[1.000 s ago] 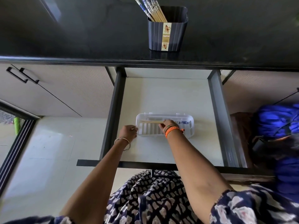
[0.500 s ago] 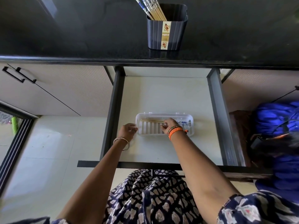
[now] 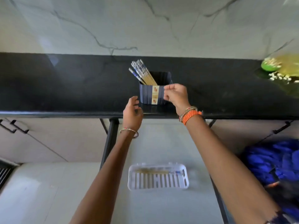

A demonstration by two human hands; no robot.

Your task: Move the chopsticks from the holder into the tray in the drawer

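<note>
Both hands have left the tray (image 3: 158, 178) and risen to the holder (image 3: 153, 94): the right hand (image 3: 175, 97), fingers loosely curled and empty, sits at its 3 o'clock side, the left hand (image 3: 132, 111), relaxed and empty, at 7 o'clock. At least 1 chopstick pair (image 3: 155, 171) lies along the tray's far edge at 6 o'clock in the drawer (image 3: 161, 143). The remaining chopsticks (image 3: 142, 73) lean toward 11 o'clock in the holder, so another pickup appears due.

Glossy black countertop (image 3: 64, 88), translucent plastic tray (image 3: 158, 186)
</note>
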